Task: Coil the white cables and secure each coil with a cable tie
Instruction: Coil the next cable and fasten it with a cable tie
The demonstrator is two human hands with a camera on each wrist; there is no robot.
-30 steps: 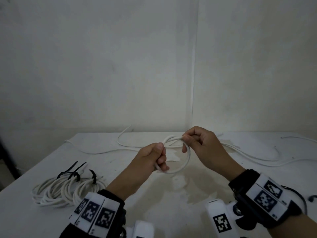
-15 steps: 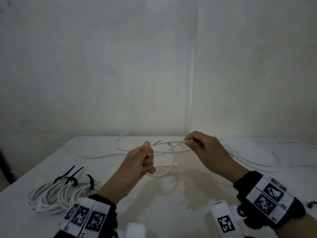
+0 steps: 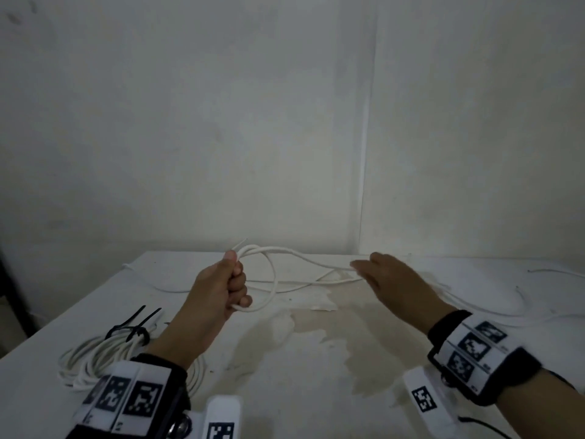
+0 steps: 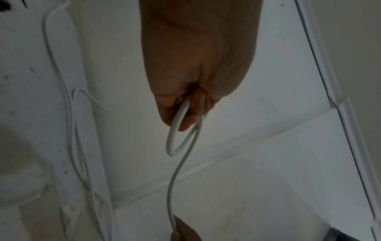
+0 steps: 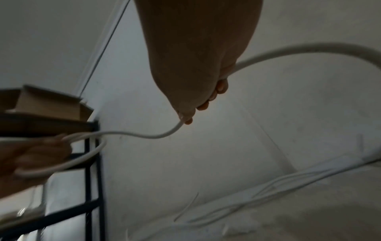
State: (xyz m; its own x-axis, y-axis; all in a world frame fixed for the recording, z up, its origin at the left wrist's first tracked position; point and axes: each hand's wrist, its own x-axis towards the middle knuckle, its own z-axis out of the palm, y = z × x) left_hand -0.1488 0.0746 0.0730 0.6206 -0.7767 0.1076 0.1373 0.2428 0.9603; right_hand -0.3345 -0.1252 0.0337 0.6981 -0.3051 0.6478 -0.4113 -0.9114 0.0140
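Counting one round loop of smooth white cable (image 3: 269, 280) in my left hand (image 3: 221, 283), fist clamped on it above the table (image 3: 316, 359). My right hand (image 3: 395, 280) has the same cable running through loosely curled fingers (image 5: 206, 104). One finished coil (image 3: 95, 356) lies left, bound by two black cable ties (image 3: 136, 324).

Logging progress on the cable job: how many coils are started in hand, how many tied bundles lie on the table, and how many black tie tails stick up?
Coil of white cable started in the left hand: 1
Tied bundle on the table: 1
Black tie tails sticking up: 2
Total: 4
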